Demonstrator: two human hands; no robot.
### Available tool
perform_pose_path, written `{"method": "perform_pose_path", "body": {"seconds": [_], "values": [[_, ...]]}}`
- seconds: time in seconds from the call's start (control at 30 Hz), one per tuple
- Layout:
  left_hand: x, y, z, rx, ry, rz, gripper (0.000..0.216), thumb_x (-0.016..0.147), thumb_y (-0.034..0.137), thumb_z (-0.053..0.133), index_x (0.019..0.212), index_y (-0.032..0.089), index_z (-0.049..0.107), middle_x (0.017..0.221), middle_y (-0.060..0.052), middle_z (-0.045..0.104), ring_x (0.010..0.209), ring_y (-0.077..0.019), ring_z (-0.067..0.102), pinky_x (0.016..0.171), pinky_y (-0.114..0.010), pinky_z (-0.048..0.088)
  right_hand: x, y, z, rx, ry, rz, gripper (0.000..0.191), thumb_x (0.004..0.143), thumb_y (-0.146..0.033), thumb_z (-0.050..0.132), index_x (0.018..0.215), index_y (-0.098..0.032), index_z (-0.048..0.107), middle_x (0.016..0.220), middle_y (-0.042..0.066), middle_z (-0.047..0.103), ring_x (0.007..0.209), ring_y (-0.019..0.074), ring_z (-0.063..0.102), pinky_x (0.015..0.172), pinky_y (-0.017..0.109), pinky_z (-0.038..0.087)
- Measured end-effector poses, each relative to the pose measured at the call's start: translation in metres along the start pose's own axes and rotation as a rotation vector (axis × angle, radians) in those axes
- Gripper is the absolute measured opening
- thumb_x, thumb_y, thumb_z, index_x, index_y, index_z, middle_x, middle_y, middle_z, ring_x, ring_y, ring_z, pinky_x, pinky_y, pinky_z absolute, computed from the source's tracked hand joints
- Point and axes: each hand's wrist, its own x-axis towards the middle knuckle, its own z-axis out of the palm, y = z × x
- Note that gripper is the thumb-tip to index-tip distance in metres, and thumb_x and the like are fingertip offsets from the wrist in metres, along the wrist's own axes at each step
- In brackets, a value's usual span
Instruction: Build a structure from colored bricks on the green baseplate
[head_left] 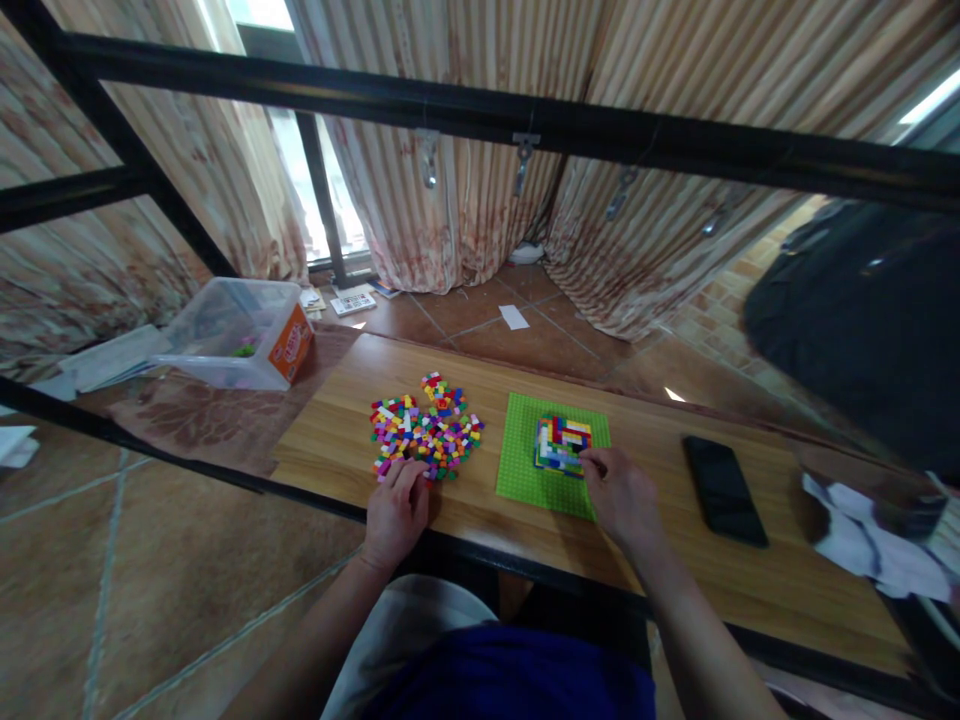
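A pile of small coloured toy bricks (427, 428) lies loose on the wooden table. My left hand (399, 505) rests at the pile's near edge, fingers curled together; whether a brick is between them is hidden. To the right, a green baseplate (519, 470) carries a low block of stacked multicoloured bricks (553, 458). At the right side of that stack is my right hand (621, 495), thumb and fingers pinched against its corner. What the pinch holds, if anything, is too small to make out.
A black phone (724, 490) lies right of the baseplate, with crumpled white paper (877, 540) farther right. On the floor at left stands a clear plastic bin (225, 330). A black metal bar (480, 100) with hanging clips crosses above the table, before striped curtains (465, 220).
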Motion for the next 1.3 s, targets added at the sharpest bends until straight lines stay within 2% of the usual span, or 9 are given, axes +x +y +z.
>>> {"method": "perform_pose_path", "body": {"seconds": [0.43, 0.53, 0.63, 0.8, 0.97, 1.1, 1.3], "values": [[-0.001, 0.000, 0.001, 0.003, 0.009, 0.011, 0.017, 0.093, 0.018, 0.047, 0.103, 0.021, 0.060, 0.098, -0.006, 0.066, 0.095, -0.0198, 0.065, 0.085, -0.033, 0.055, -0.007, 0.020, 0.018, -0.015, 0.170, -0.226, 0.038, 0.100, -0.040, 0.036, 0.095, -0.018, 0.067, 0.093, 0.011, 0.067, 0.087, 0.0215, 0.061, 0.081, 0.034, 0.048], [-0.001, 0.000, 0.000, 0.004, 0.000, -0.002, 0.017, 0.093, 0.018, 0.046, 0.103, 0.021, 0.060, 0.098, -0.006, 0.066, 0.093, -0.0197, 0.065, 0.083, -0.033, 0.055, -0.005, 0.023, 0.018, 0.015, 0.173, -0.202, 0.041, 0.100, -0.041, 0.034, 0.094, -0.018, 0.066, 0.092, 0.011, 0.068, 0.086, 0.0219, 0.062, 0.080, 0.034, 0.048], [-0.001, 0.001, 0.000, 0.004, 0.000, 0.002, 0.017, 0.094, 0.018, 0.046, 0.103, 0.021, 0.060, 0.098, -0.007, 0.066, 0.094, -0.0197, 0.065, 0.084, -0.033, 0.055, -0.004, 0.025, 0.013, 0.071, 0.191, -0.106, 0.045, 0.098, -0.047, 0.034, 0.091, -0.017, 0.067, 0.088, 0.011, 0.070, 0.078, 0.0209, 0.064, 0.071, 0.031, 0.048], [-0.001, 0.000, -0.001, 0.005, -0.002, 0.010, 0.017, 0.093, 0.018, 0.046, 0.103, 0.021, 0.060, 0.099, -0.007, 0.067, 0.097, -0.0197, 0.065, 0.085, -0.032, 0.055, -0.007, 0.024, -0.001, 0.206, 0.152, 0.023, 0.043, 0.092, -0.052, 0.045, 0.088, -0.017, 0.070, 0.083, 0.009, 0.073, 0.070, 0.0200, 0.065, 0.065, 0.030, 0.047], [-0.002, -0.001, 0.001, 0.028, 0.003, 0.013, 0.018, 0.093, 0.017, 0.046, 0.104, 0.021, 0.060, 0.100, -0.007, 0.067, 0.097, -0.0201, 0.066, 0.084, -0.032, 0.055, -0.012, 0.015, -0.007, 0.259, 0.119, 0.037, 0.040, 0.089, -0.050, 0.050, 0.091, -0.018, 0.073, 0.090, 0.009, 0.075, 0.075, 0.0212, 0.067, 0.070, 0.031, 0.049], [-0.002, 0.000, 0.001, 0.027, -0.002, 0.012, 0.017, 0.093, 0.017, 0.046, 0.103, 0.020, 0.060, 0.100, -0.007, 0.068, 0.098, -0.0209, 0.066, 0.084, -0.033, 0.056, -0.011, 0.011, -0.006, 0.237, 0.116, -0.024, 0.040, 0.091, -0.045, 0.047, 0.096, -0.016, 0.073, 0.094, 0.011, 0.074, 0.081, 0.0229, 0.068, 0.074, 0.034, 0.050], [-0.001, 0.000, 0.001, 0.016, -0.008, -0.001, 0.018, 0.093, 0.017, 0.046, 0.103, 0.021, 0.060, 0.099, -0.007, 0.068, 0.098, -0.0207, 0.066, 0.085, -0.033, 0.056, -0.008, 0.009, -0.004, 0.168, 0.114, -0.043, 0.038, 0.090, -0.042, 0.046, 0.093, -0.016, 0.074, 0.092, 0.011, 0.074, 0.078, 0.0230, 0.068, 0.073, 0.035, 0.050]]}}
